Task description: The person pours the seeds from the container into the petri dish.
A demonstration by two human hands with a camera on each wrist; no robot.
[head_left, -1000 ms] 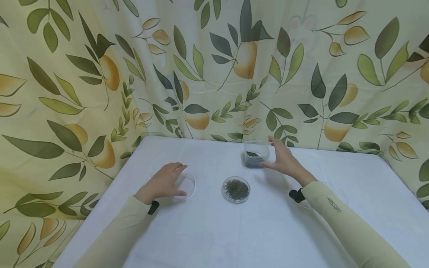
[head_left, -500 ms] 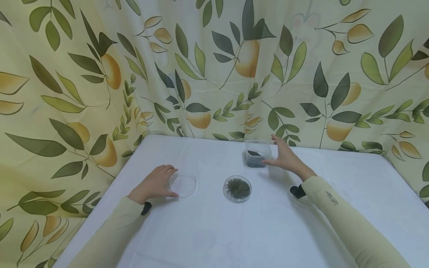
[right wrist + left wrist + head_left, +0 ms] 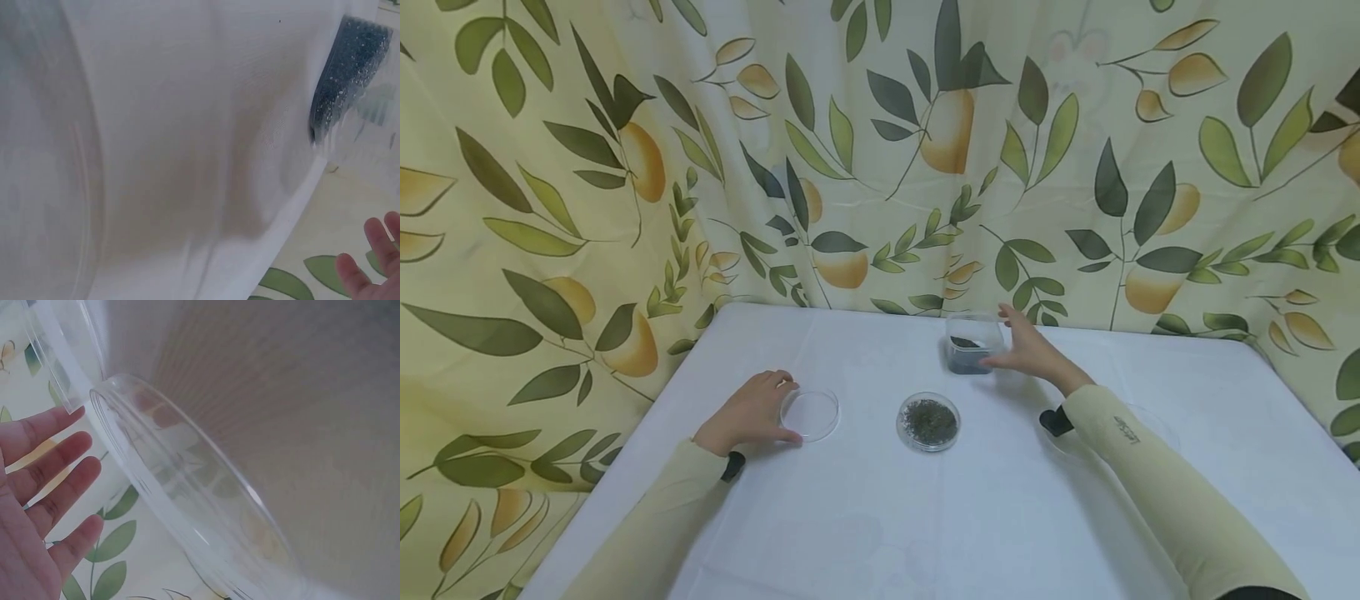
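Observation:
My left hand (image 3: 747, 413) lies to the left of a clear round petri dish (image 3: 811, 415), fingers spread loosely and fingertips close to its rim. In the left wrist view its fingers (image 3: 65, 453) look relaxed beside clear plastic; whether a fingertip touches cannot be told. At the table's back, my right hand (image 3: 1037, 354) reaches beside a clear square tub (image 3: 992, 333) holding dark granules (image 3: 967, 365). Its thumb overlaps the tub's side in the head view, but the right wrist view shows the right hand's fingers (image 3: 378, 240) apart from it.
Between the hands stands another petri dish (image 3: 900, 437) filled with dark greenish granules (image 3: 929, 422). A clear round dish or lid (image 3: 1157, 425) is partly hidden under the right forearm. A large clear round dish (image 3: 206, 487) fills the left wrist view. A leaf-patterned curtain (image 3: 880, 208) hangs behind.
My left hand has drawn back leftward from over the petri dish, so more of the dish shows. The right hand stays beside the tub almost unmoved.

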